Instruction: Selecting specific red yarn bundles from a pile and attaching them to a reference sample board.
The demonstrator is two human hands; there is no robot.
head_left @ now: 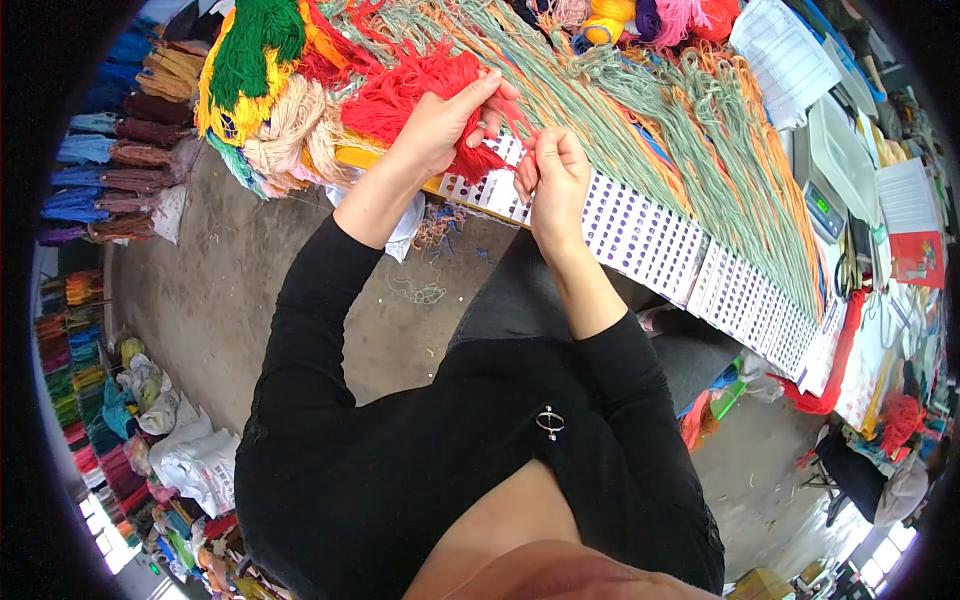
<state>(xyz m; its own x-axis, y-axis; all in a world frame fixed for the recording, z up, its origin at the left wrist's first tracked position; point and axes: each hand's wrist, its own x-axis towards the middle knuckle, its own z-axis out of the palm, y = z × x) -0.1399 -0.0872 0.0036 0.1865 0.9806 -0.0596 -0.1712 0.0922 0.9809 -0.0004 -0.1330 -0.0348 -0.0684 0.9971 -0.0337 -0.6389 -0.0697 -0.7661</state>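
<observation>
At the near edge of the table, my left hand [450, 122] is closed around strands of red yarn [415, 95] drawn from a loose red bundle. The rest of that bundle lies behind and left of the hand. My right hand [558, 178], just to the right, pinches the red strands, and a short length runs between both hands. Below them lies a long white card strip [640, 228] with rows of dark purple dots along the table edge. Sage-green threads [620, 150] mixed with orange ones stretch across the table behind it.
Green and yellow skeins [262, 50] and a cream skein [290, 135] hang over the table's left corner. A scale [828, 212] and papers [785, 60] stand at the right. Hanging coloured skeins [85, 190] line the far left, with white sacks [195, 460] on the floor.
</observation>
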